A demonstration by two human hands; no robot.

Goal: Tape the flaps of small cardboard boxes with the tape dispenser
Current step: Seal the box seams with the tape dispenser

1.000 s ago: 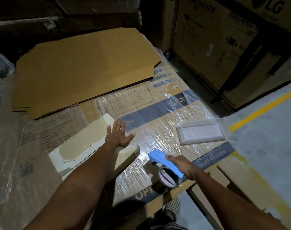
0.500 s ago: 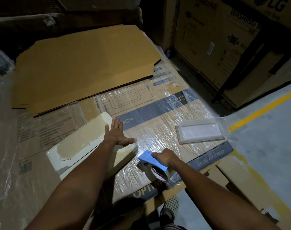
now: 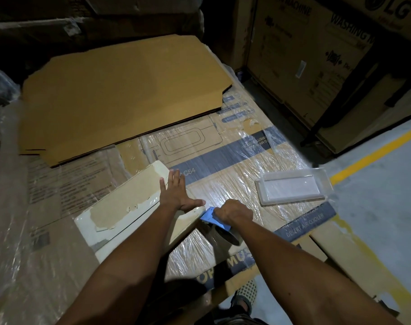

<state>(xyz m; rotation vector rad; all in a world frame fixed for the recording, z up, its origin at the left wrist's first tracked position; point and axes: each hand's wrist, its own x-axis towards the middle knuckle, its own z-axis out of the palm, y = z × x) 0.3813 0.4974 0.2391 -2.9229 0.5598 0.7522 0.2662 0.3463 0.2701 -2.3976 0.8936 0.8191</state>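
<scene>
Since the earlier frames the right hand (image 3: pixel 235 211) has carried the tape dispenser (image 3: pixel 217 220) leftward, from out on the wrapped surface to the right end of the small cardboard box (image 3: pixel 139 207), where its blue body now meets the box corner just beside the left thumb. Its fingers are curled round the dispenser's handle, and the roll of tape (image 3: pixel 225 235) hangs below the hand, partly hidden by the wrist. Flat on the box top lies the left hand (image 3: pixel 176 195), fingers straight and together, thumb spread toward the dispenser, pressing the flaps down at the box's right end. Pale and long, the box lies at a slant across the near middle of the scene, with torn patches showing brown on its top; the left forearm crosses its near end and hides that part. It rests on a large carton wrapped in clear film (image 3: pixel 223 179), printed with blue bands, which serves as the work surface. To the right of the hands, well apart from them, a clear plastic tray (image 3: pixel 293 188) lies on the film. At the far left a big flat sheet of brown cardboard (image 3: pixel 120 95) overlaps the carton. Far right, tall printed cartons (image 3: pixel 305 55) stand on the grey floor (image 3: pixel 382 219), which carries a yellow line (image 3: pixel 375 156). Near the bottom edge a mesh shoe (image 3: pixel 245 293) shows on the floor
</scene>
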